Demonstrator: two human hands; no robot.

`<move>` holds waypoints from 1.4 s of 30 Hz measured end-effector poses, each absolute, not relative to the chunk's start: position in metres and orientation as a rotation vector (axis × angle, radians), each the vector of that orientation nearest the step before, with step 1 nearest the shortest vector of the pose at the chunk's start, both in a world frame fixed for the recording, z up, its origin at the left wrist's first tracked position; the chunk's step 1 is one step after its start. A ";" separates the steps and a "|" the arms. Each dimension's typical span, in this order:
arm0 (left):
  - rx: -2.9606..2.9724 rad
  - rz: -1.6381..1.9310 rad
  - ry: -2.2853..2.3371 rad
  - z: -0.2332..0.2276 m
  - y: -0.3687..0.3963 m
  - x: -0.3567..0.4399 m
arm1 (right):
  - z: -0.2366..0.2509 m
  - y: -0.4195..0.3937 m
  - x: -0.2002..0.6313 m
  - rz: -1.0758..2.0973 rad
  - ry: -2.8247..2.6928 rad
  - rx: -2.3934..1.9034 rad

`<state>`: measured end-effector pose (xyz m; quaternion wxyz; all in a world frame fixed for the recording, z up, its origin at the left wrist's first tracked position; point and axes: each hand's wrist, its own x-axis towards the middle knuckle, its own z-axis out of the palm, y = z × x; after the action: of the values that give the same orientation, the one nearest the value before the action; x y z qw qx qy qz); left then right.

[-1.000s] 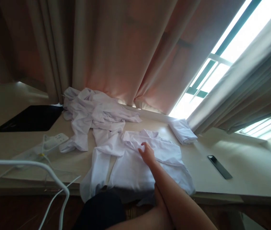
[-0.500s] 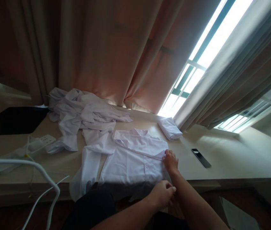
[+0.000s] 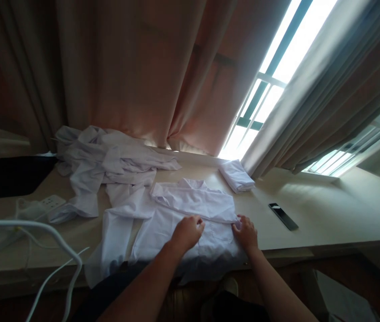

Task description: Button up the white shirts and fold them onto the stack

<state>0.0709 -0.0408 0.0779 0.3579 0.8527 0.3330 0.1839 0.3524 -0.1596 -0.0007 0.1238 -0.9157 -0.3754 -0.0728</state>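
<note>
While a power strip (image 3: pixel 47 203) and a heap of clothes (image 3: pixel 109 163) lie left of the shirt (image 3: pixel 190 210) on the bench (image 3: pixel 327 214), the left hand (image 3: pixel 187 231) rests loosely curled on its front. Its right edge is pinched in the right hand (image 3: pixel 246 232) grip. Right of it lie a folded cloth (image 3: pixel 236 175) and a phone (image 3: pixel 283 216).

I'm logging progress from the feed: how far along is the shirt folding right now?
Done: one folded white garment sits by the curtain. In hand: a white shirt lies spread on the table, one side folded over; the left hand presses its middle and the right hand holds its right edge. Left: its other sleeve is still out, and a crumpled white pile waits unfolded.
</note>
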 end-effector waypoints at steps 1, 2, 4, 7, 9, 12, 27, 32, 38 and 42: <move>2.237 0.504 0.920 0.073 -0.024 0.067 | -0.001 -0.158 0.354 -0.203 -1.076 -2.688; 2.266 0.500 0.981 0.067 -0.008 0.063 | -0.002 -0.155 0.355 -0.193 -1.048 -2.706; 2.304 0.466 1.118 0.053 0.024 0.053 | -0.004 -0.152 0.359 -0.174 -0.982 -2.733; 2.274 0.362 1.312 0.033 0.062 0.035 | -0.010 -0.150 0.367 -0.159 -0.860 -2.760; 2.261 0.304 1.353 0.024 0.077 0.025 | -0.012 -0.152 0.374 -0.150 -0.788 -2.766; 2.256 0.221 1.367 0.016 0.084 0.016 | -0.011 -0.156 0.386 -0.125 -0.721 -2.758; 2.299 0.103 1.358 0.017 0.082 0.017 | 0.004 -0.153 0.386 0.011 -1.137 -2.620; 2.305 0.145 1.388 0.017 0.085 0.017 | 0.007 -0.154 0.383 0.137 -1.281 -2.611; 2.327 0.265 1.467 0.020 0.090 0.019 | 0.008 -0.157 0.388 0.146 -1.238 -2.619; 2.336 0.340 1.512 0.025 0.094 0.020 | 0.010 -0.158 0.391 0.158 -1.244 -2.596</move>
<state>0.0196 0.0936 0.0249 0.1683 0.8213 0.5318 0.1196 0.3910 -0.1580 0.0097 0.1291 -0.8929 -0.4279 0.0542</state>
